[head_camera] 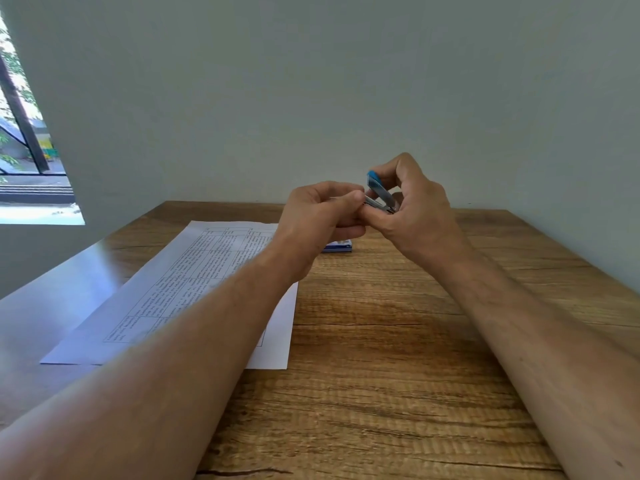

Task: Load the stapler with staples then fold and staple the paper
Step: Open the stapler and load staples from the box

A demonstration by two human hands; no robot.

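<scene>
Blue stapler (380, 194) hinged open above centre frame, gripped in right hand (412, 206) to expose the channel; left hand (322, 211) pinching something unclear at its mouth, probably staples. Printed paper (194, 292) flat lower left, staple box (337, 246) behind.

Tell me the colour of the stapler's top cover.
Blue, on the stapler held up by the right hand; head view.

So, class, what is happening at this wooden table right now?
A person holds a small blue and metal stapler opened up above the wooden table. The right hand grips it, while the left hand pinches at its metal channel, apparently loading staples. The white printed sheet of paper lies flat and unfolded, and a small blue box sits behind the hands.
</scene>
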